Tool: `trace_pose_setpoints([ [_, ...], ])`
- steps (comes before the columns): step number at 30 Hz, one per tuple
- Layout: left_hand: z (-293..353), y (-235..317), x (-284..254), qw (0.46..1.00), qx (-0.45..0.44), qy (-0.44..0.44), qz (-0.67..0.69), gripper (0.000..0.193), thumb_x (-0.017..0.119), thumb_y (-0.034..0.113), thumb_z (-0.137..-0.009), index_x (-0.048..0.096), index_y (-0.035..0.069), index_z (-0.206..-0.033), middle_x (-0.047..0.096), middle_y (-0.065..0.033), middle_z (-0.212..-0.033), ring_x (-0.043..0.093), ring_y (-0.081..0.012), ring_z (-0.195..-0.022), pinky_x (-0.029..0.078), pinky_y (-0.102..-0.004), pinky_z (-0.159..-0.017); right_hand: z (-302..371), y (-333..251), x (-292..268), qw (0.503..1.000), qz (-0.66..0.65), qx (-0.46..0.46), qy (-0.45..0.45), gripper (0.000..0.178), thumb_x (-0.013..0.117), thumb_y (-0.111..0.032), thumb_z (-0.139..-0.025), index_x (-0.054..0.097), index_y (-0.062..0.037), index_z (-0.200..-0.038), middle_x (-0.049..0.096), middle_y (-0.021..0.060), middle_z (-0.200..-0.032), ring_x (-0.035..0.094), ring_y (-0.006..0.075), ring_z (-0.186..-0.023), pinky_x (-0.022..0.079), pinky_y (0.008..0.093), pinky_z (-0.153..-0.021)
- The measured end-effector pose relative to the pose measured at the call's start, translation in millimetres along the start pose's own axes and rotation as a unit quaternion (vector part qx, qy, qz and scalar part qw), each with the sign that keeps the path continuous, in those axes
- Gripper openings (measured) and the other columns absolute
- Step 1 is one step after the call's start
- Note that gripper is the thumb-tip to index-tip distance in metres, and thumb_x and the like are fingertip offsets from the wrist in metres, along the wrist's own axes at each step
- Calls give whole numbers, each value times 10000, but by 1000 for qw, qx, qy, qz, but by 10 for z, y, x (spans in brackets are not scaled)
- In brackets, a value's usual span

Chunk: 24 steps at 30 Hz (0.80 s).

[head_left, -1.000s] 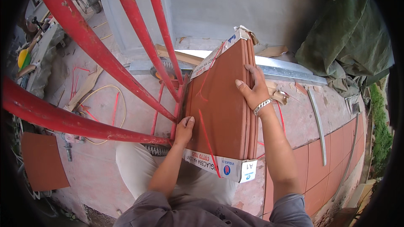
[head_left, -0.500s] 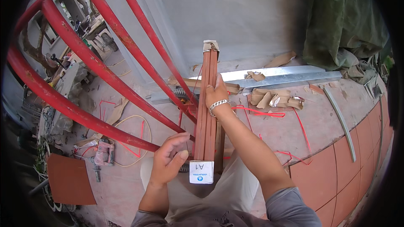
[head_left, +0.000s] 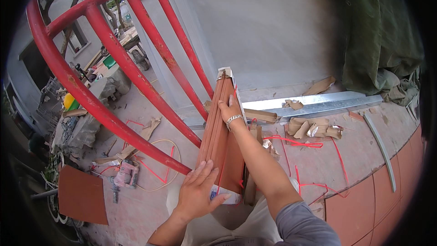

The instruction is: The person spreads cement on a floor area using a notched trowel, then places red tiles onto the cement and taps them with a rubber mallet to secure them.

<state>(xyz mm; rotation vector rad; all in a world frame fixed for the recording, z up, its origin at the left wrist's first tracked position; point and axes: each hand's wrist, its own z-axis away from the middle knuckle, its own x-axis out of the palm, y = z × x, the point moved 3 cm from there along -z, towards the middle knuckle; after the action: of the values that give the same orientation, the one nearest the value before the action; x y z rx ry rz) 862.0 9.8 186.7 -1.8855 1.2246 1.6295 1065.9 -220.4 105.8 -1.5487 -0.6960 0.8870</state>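
Observation:
A stack of terracotta tiles stands on edge in front of me, leaning so that one broad face shows on its right. Torn cardboard caps its far end, and a white carton end piece covers the near end. My right hand, with a chain bracelet at the wrist, grips the upper edge around the middle. My left hand lies on the near end, fingers stretched along the edge and thumb apart beside the carton piece. The tiles' lower edge is partly hidden.
A red metal railing rises close on the left. Silver metal profiles and cardboard scraps lie ahead. Red strapping is strewn rightward near laid tiles. A power drill and a loose tile lie left.
The tile stack has tipped, exposing its right broad face. My left hand has moved from beside the near end onto it. The right hand keeps its grip, and the view has shifted.

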Motion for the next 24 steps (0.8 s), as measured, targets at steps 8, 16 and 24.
trace_pose_setpoints([
  [8,116,-137,37,995,-28,55,-83,579,698,456,-876,631,60,-1294,510,-148,-1477,448,-286,-1404,347,-456,-1134,-1345,654,349,994,-91,-48,-42,923,374,-729,-953,380,16,-1498,489,178,-1478,459,276,-1365,354,370,-1127],
  [16,211,-194,-50,995,-17,97,9,494,633,421,-913,658,31,-1216,483,-178,-1469,461,-305,-1370,338,-438,-1143,-2043,889,350,960,-236,72,-130,948,397,-804,-891,443,-63,-1482,545,127,-1419,538,276,-1283,418,378,-1079],
  [24,139,-249,-33,993,4,115,3,461,659,473,-868,697,76,-1100,561,-187,-1412,528,-330,-1315,400,-499,-1081,-2442,1242,215,923,-322,118,-172,899,338,-763,-936,423,-70,-1501,505,124,-1466,514,277,-1313,395,374,-1097],
])
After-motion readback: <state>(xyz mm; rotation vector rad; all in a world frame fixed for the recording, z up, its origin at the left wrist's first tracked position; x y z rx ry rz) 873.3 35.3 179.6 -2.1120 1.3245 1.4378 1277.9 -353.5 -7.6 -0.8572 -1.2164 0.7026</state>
